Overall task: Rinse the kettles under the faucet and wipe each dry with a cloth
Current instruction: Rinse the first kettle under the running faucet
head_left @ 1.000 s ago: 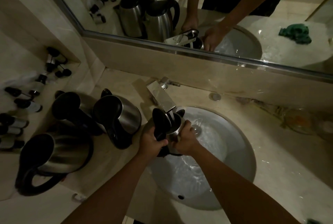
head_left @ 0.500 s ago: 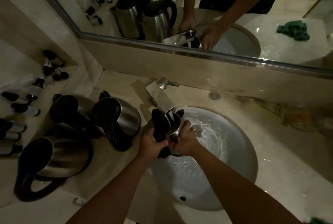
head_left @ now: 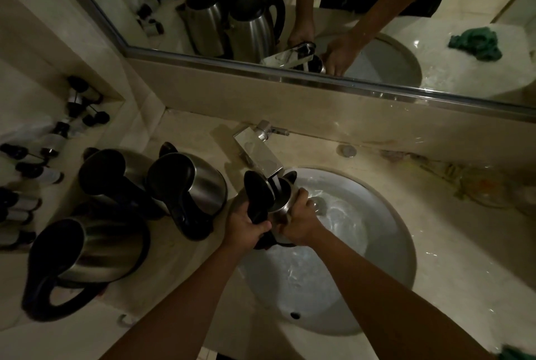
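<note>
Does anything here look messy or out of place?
Mostly no. The counter right of the sink glistens with splashed water. One kettle lies on its side at the near left, while two others stand behind it. The held kettle sits under the faucet, gripped by both hands, lid up.

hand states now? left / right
Left hand: grips the black handle of the kettle under the faucet.
Right hand: holds the same kettle's steel body.
</note>
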`<action>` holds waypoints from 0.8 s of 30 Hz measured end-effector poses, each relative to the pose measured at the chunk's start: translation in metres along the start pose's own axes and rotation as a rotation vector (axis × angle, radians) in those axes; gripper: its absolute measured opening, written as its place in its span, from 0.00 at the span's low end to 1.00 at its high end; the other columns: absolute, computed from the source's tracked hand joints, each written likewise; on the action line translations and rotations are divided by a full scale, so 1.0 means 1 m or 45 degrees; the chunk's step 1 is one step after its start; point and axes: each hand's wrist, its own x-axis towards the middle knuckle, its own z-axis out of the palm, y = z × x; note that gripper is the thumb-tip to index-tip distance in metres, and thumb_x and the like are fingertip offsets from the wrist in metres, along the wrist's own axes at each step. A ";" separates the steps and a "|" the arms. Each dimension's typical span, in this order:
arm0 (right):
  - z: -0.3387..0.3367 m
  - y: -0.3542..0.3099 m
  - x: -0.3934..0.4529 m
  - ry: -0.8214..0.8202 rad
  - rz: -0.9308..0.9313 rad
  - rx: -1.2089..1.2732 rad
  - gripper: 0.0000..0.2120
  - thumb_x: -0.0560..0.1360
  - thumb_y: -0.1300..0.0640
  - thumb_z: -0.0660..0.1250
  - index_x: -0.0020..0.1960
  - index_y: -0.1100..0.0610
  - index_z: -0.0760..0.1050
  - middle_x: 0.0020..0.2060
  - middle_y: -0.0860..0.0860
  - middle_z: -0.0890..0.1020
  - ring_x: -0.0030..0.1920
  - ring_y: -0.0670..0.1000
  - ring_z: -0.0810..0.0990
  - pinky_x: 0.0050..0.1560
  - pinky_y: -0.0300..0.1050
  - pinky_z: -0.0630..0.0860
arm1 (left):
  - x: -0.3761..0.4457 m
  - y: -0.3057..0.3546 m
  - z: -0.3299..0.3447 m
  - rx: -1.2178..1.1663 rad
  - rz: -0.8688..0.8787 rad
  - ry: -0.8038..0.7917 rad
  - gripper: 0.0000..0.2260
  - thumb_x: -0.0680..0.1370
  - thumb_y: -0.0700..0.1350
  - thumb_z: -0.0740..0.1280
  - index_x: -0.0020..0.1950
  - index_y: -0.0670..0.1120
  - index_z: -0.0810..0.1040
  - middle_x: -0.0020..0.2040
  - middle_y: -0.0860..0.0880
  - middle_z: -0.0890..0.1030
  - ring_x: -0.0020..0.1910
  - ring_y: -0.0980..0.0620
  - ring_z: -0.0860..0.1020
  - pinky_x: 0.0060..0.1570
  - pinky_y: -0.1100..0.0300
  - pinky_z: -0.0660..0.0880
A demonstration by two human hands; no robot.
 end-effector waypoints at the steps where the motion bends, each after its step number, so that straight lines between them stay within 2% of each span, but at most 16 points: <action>1: -0.001 -0.002 -0.001 -0.004 0.012 -0.007 0.58 0.51 0.33 0.68 0.74 0.53 0.49 0.72 0.62 0.61 0.74 0.64 0.64 0.71 0.60 0.71 | 0.000 0.001 0.000 -0.004 0.000 -0.003 0.34 0.66 0.35 0.79 0.71 0.47 0.75 0.65 0.47 0.80 0.65 0.47 0.78 0.66 0.45 0.76; 5: -0.002 -0.006 -0.002 -0.011 0.036 0.017 0.59 0.53 0.35 0.70 0.76 0.53 0.46 0.73 0.62 0.60 0.75 0.65 0.63 0.73 0.61 0.70 | 0.000 0.003 0.000 -0.002 -0.020 -0.018 0.32 0.68 0.34 0.78 0.71 0.46 0.75 0.65 0.47 0.80 0.64 0.48 0.78 0.65 0.50 0.76; 10: 0.001 -0.004 0.000 -0.002 0.027 0.000 0.57 0.56 0.37 0.71 0.75 0.53 0.46 0.72 0.63 0.60 0.75 0.66 0.63 0.72 0.61 0.70 | 0.001 0.004 -0.002 -0.002 -0.056 -0.036 0.31 0.69 0.35 0.78 0.71 0.46 0.75 0.64 0.47 0.80 0.64 0.48 0.78 0.64 0.48 0.77; 14: 0.003 -0.003 0.000 0.016 0.037 0.015 0.58 0.52 0.33 0.70 0.74 0.50 0.47 0.72 0.62 0.61 0.74 0.65 0.65 0.71 0.60 0.71 | 0.002 0.004 -0.003 -0.003 -0.059 -0.036 0.31 0.68 0.35 0.79 0.70 0.45 0.76 0.63 0.46 0.81 0.64 0.47 0.78 0.64 0.48 0.77; 17: 0.004 -0.001 -0.001 0.011 0.040 0.053 0.56 0.57 0.36 0.74 0.74 0.52 0.48 0.72 0.63 0.61 0.74 0.65 0.64 0.72 0.61 0.71 | 0.003 0.001 -0.001 -0.012 -0.066 -0.034 0.31 0.69 0.34 0.79 0.70 0.44 0.75 0.63 0.44 0.81 0.63 0.45 0.79 0.63 0.45 0.78; 20: 0.003 -0.001 0.001 0.027 0.053 0.057 0.58 0.52 0.33 0.72 0.73 0.50 0.48 0.71 0.62 0.62 0.74 0.64 0.66 0.71 0.61 0.72 | 0.005 -0.006 0.000 0.043 -0.010 -0.003 0.32 0.67 0.39 0.80 0.70 0.47 0.76 0.64 0.47 0.80 0.64 0.47 0.78 0.66 0.47 0.76; 24: 0.003 -0.003 0.005 0.009 0.063 0.057 0.52 0.60 0.42 0.78 0.73 0.49 0.49 0.70 0.61 0.61 0.73 0.64 0.66 0.71 0.61 0.72 | 0.007 -0.004 0.001 0.032 0.026 0.011 0.33 0.68 0.35 0.79 0.71 0.45 0.75 0.66 0.46 0.80 0.66 0.47 0.77 0.68 0.48 0.73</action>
